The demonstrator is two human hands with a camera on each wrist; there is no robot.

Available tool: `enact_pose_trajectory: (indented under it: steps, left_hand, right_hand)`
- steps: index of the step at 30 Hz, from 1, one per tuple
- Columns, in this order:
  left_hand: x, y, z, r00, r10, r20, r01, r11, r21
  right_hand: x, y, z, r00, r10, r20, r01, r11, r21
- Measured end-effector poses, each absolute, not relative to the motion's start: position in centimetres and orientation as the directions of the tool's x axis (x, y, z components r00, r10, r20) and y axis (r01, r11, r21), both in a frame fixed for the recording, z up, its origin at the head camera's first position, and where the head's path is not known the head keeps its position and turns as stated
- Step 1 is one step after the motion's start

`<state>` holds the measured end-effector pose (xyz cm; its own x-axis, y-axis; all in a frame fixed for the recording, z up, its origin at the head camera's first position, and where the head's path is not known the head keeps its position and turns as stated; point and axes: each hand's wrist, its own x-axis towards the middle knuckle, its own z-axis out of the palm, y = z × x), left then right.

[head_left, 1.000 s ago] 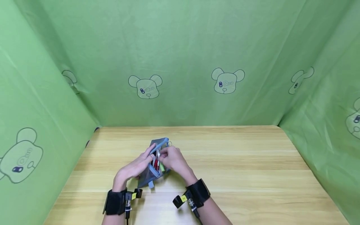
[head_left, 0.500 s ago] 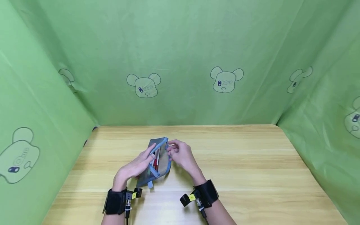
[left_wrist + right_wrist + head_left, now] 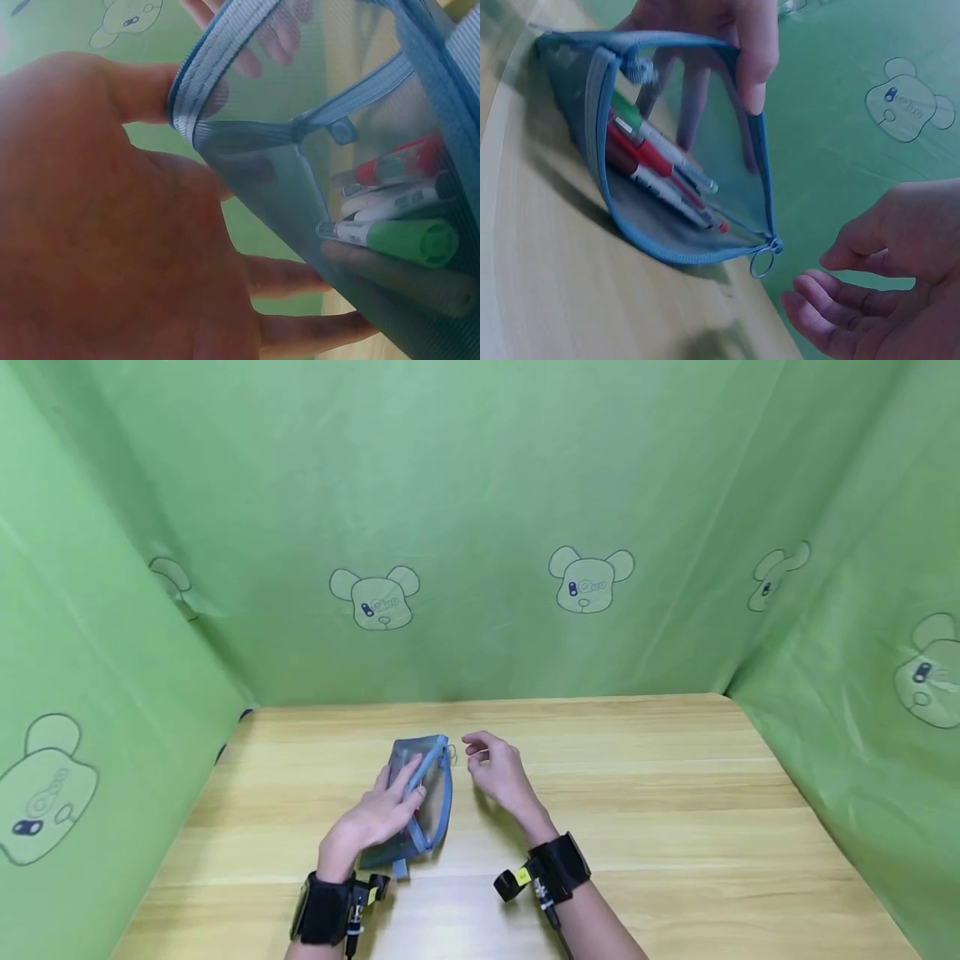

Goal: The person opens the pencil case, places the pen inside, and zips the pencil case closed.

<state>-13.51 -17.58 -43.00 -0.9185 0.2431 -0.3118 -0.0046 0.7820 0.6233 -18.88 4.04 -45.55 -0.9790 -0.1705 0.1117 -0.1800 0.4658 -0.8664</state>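
Observation:
A blue mesh pencil case (image 3: 405,749) lies tilted on the table with its zipped mouth spread wide. My left hand (image 3: 372,818) holds its left wall; the thumb hooks over the zipper edge (image 3: 225,60) and the other fingers spread along the outside of the mesh. Inside, the right wrist view shows several pens (image 3: 654,159) lying side by side, with red, green and white barrels. A metal ring (image 3: 762,263) hangs from the zipper end. Just right of that ring, my right hand (image 3: 504,777) hovers with fingers loosely bent and nothing in them.
The pale wooden table (image 3: 660,827) extends to the right of both hands. Green cloth walls (image 3: 480,527) printed with bear heads stand at the back and sides. Each wrist wears a black strap (image 3: 558,866) with a small camera.
My right hand has come out of the pencil case and drawn away to the right, empty. The left hand stays on the case, which has turned slightly so its pens are less visible from the head.

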Motion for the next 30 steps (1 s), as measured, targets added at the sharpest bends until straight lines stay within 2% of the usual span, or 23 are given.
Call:
enact_pose_trajectory:
  steps: [10, 15, 20, 24, 30]
  left_hand:
    - [-13.2, -16.4, -43.1, -0.919, 0.220, -0.327, -0.006, 0.822, 0.570]
    - [-13.2, -16.9, -43.0, -0.929, 0.217, -0.300, -0.003, 0.806, 0.592]
    - [-13.1, -18.3, -43.2, -0.964, 0.191, -0.186, 0.025, 0.761, 0.648]
    - [-14.2, -19.0, -42.9, -0.981, 0.179, -0.069, 0.089, 0.743, 0.663]
    - [-18.0, -19.7, -41.6, -0.952, 0.305, -0.006, 0.236, 0.750, 0.617]
  right_hand:
    - [-20.5, 3.6, -47.5, -0.978, -0.183, 0.096, -0.173, 0.474, -0.863]
    - [-21.1, 2.7, -48.5, -0.979, -0.183, 0.089, -0.164, 0.451, -0.877]
    - [-20.9, 1.8, -49.3, -0.980, -0.188, 0.066, -0.143, 0.431, -0.891]
    - [-21.0, 1.1, -49.6, -0.982, -0.174, 0.073, -0.139, 0.411, -0.901]
    - [-21.4, 0.1, -49.6, -0.986, -0.126, 0.110, -0.149, 0.361, -0.921]
